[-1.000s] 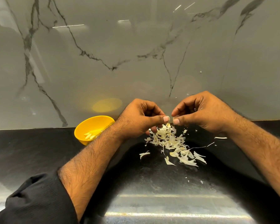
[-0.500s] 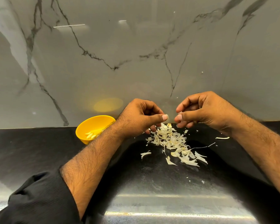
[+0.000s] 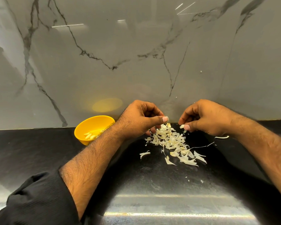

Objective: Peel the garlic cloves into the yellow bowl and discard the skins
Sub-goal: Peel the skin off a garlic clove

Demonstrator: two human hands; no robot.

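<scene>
A yellow bowl [image 3: 94, 125] stands on the black counter against the wall, left of my hands, with several peeled cloves [image 3: 89, 136] inside. A heap of pale garlic skins [image 3: 172, 142] lies on the counter between and below my hands. My left hand [image 3: 141, 120] hovers over the heap's far end with fingers curled and thumb stretched out; what it holds is hidden. My right hand [image 3: 204, 118] is a short gap to the right, pinching a small white piece of skin [image 3: 182, 126] between thumb and fingers.
A grey marble wall [image 3: 136, 54] rises straight behind the black counter [image 3: 31, 151]. A curved white strip [image 3: 221, 137] lies under my right wrist. Small skin flakes [image 3: 201, 181] dot the counter nearer me. A black sleeve [image 3: 36, 198] covers my left upper arm.
My hands, with thumbs touching a second ago, have drawn apart sideways. My right hand has moved right and now shows a white skin piece in its pinch.
</scene>
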